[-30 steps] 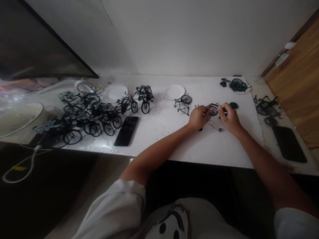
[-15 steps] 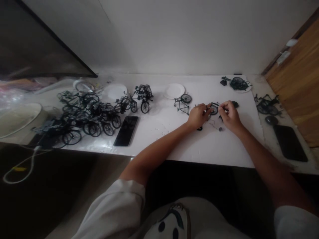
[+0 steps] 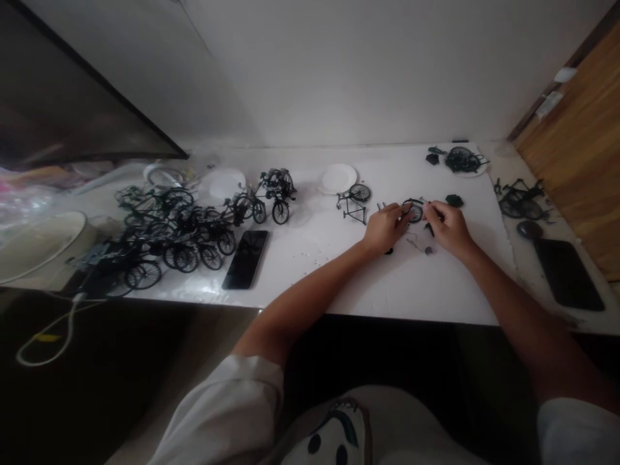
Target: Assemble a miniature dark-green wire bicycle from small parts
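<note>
Between my hands is a small black model bicycle wheel (image 3: 414, 212) with a curved dark part along its top edge. My left hand (image 3: 385, 229) pinches the wheel's left side with thumb and fingers. Closed fingers of my right hand (image 3: 448, 226) meet at its right side; exactly what they grip is too small to tell. Below the wheel lie a thin wire-like piece and a small round part (image 3: 428, 250). A model bicycle frame (image 3: 355, 210) with one wheel fitted rests left of my left hand. Beyond my right hand sits a dark green part (image 3: 454, 201).
Many assembled model bicycles (image 3: 179, 226) crowd the left of the table, beside a phone (image 3: 246, 259). White plates (image 3: 334, 177) stand at the back. One plate at back right bears bicycle parts (image 3: 462, 159). A black slab (image 3: 569, 274) and another model bicycle (image 3: 520, 199) lie at the right.
My right hand has shifted slightly lower beside the wheel, and the dark green part behind it shows more fully. The view has tilted a little.
</note>
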`<control>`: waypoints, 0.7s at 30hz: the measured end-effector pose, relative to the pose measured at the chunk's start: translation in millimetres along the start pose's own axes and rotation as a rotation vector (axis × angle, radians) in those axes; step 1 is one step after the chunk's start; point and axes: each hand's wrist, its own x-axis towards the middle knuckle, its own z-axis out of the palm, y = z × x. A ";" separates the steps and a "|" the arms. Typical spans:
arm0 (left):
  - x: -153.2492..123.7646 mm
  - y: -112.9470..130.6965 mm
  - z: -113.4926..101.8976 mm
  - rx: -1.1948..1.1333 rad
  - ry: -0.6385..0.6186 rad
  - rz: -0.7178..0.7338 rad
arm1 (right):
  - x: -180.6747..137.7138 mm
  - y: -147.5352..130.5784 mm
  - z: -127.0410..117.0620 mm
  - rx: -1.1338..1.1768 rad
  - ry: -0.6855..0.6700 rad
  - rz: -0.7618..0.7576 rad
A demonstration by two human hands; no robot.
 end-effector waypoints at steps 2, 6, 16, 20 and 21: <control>0.5 -0.7 0.1 -0.017 0.004 -0.013 | 0.9 1.4 -0.5 0.002 -0.007 -0.012; 1.8 0.2 -2.8 -0.022 0.032 -0.057 | 2.9 7.0 0.2 0.045 0.005 -0.012; 0.7 7.0 -6.3 0.172 -0.010 -0.090 | -2.3 -1.6 5.5 0.110 0.030 -0.043; -0.8 9.7 -7.7 0.205 -0.069 -0.107 | -4.0 -4.3 5.6 0.134 0.040 -0.052; -1.1 10.3 -8.1 0.204 -0.076 -0.110 | -4.2 -4.3 5.7 0.139 0.035 -0.057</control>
